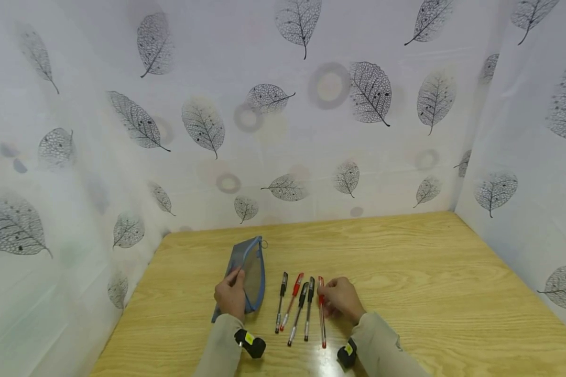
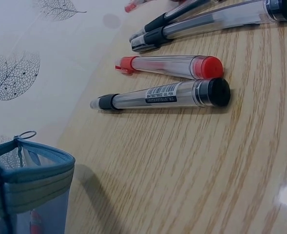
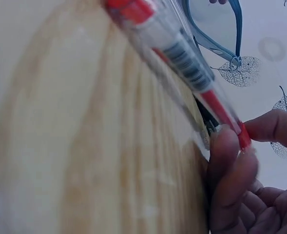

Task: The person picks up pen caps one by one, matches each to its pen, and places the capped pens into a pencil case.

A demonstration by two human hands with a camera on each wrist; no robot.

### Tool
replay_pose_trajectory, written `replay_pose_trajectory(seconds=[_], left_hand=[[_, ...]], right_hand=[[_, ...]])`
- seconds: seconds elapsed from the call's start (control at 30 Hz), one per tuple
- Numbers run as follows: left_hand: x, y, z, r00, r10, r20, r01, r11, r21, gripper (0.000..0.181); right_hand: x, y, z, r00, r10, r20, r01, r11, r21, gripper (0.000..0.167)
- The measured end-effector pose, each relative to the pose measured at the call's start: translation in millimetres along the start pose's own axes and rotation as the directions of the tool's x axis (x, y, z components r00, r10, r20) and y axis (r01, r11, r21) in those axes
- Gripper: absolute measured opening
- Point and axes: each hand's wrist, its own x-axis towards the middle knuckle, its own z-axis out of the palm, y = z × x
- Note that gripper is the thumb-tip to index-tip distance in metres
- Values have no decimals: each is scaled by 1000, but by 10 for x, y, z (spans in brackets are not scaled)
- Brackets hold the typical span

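My left hand (image 1: 231, 297) grips the near side of a blue-grey zippered pencil pouch (image 1: 238, 256), whose mouth gapes toward the pens. Through the pouch wall (image 2: 41, 207) in the left wrist view, something reddish shows faintly. My right hand (image 1: 343, 299) pinches a red gel pen (image 1: 323, 319) at its red grip end, thumb and fingertips meeting round it in the right wrist view. Between the hands lie a black gel pen (image 1: 279, 309), another red gel pen (image 1: 292, 301), and two more black gel pens, the nearer-to-right one (image 1: 308, 309) beside the pinched pen.
The wood-grain table (image 1: 405, 272) stretches beyond and to the right of the pens. White leaf-printed sheeting (image 1: 273, 146) encloses it at the back and both sides. A metal zip ring (image 1: 264, 244) hangs at the pouch's far end.
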Motion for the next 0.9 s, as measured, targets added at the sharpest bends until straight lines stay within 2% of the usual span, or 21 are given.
replay_pose_trajectory(seconds=[0.2,0.37,0.53,0.9], left_hand=[[-6,19,13,1000,7,-9,-7,1000,18,26],[-6,26,10,1000,10,-12,-10,1000,15,26],[1,8,5,1000,5,-7,-5,1000,1,26],[-5,-7,12,1000,0,-10,0,1000,16,26]], right_hand=[[-2,21,-23,1000,-29,-1,29,998,56,12],[-8,27,-57,995,-72,69,62,990,128,23],[-30,29,-109,980,-128,156,97,976,194,33],[-29,101,-174,961,-163,225,93,952,293,40]])
